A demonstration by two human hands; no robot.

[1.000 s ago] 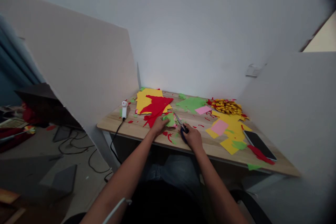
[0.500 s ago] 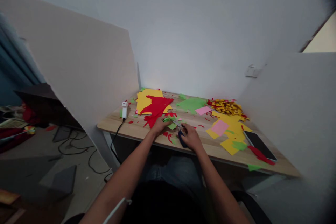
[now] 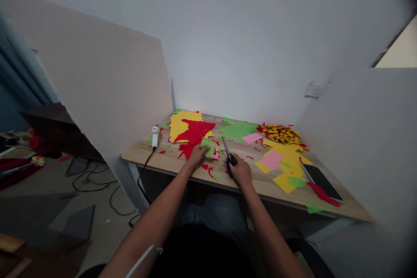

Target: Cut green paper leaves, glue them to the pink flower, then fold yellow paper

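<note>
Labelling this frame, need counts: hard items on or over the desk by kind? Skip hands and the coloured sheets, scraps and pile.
Scissors: 1
White corded device: 1
Dark-screened flat device: 1
Total: 3

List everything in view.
Scissors: one, dark-handled, right hand
Held paper: one, green, left hand
Paper sheets: several, yellow, red, green, pink, table
Scraps: many, mixed, table
Crumpled heap: one, yellow, back right
Corded handheld device: one, white, table left
Phone or tablet: one, black, table right
Table: one, wood-toned, centre
Wall: one, grey, behind
Wall fitting: one, pale, back right
Partitions: two, grey, both sides
Cables: several, black, lower left
Curtain: one, blue, far left
Hands: two, bare, over table
</note>
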